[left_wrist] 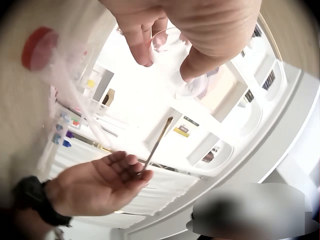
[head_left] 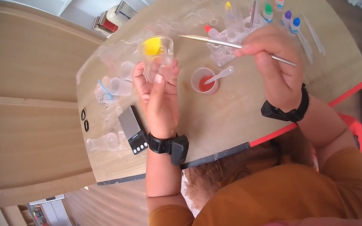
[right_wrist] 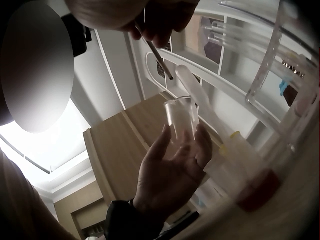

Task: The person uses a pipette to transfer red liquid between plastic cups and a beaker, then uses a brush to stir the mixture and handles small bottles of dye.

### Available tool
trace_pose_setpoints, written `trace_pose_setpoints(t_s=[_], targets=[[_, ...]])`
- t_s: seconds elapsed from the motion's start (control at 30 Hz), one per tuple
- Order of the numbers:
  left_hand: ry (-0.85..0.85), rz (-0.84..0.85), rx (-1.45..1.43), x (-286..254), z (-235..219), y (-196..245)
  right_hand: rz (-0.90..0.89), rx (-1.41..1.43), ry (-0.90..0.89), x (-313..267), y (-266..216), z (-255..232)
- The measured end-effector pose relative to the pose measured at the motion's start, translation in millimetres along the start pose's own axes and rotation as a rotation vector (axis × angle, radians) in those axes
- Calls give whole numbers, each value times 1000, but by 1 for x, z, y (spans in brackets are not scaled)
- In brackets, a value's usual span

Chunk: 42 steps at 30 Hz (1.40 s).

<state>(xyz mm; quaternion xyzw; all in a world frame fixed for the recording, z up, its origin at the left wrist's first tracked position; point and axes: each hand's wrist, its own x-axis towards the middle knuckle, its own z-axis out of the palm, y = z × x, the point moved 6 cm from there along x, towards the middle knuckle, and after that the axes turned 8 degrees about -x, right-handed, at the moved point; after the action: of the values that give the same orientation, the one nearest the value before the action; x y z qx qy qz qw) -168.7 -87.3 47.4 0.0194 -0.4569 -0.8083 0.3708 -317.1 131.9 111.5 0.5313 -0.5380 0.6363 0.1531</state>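
Observation:
My left hand (head_left: 159, 100) holds up a clear graduated beaker (head_left: 167, 67), fingers and thumb round its lower part. A bright yellow patch shows through the beaker's upper side in the head view. My right hand (head_left: 275, 65) pinches a slim metal stick (head_left: 211, 40) with a narrow, flattened tip, which points left toward the beaker, apart from it. In the left wrist view, the stick (left_wrist: 159, 142) slants up from the right fingertips. Between the hands, a plastic cup (head_left: 195, 80) stands on the table with red liquid (head_left: 206, 86) and a leaning plastic dropper (head_left: 222, 74).
A test-tube rack (head_left: 223, 52) stands beyond my right hand, with dropper bottles (head_left: 267, 11) beside it. On the left are clear cups (head_left: 121, 86), a small digital scale (head_left: 131, 124) and a lying flask (head_left: 103, 142). Plastic droppers (head_left: 306, 48) lie at the right.

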Motion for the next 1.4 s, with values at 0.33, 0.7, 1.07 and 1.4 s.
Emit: trace_pose_setpoints(t_s=[0.33,0.7,1.07,1.4], targets=[[-38,-113,-501,10,-22,-3,225,280,157,-5,14,-6],[159,-35,189,3,-42,10,14,184,-40,-11,-8,15],[251,52,934,-45,-65,18,-45,330,-165,-23,-21,26],[305,-73,1016,-51,-93,10,-1,374,-184,-25,-21,30]])
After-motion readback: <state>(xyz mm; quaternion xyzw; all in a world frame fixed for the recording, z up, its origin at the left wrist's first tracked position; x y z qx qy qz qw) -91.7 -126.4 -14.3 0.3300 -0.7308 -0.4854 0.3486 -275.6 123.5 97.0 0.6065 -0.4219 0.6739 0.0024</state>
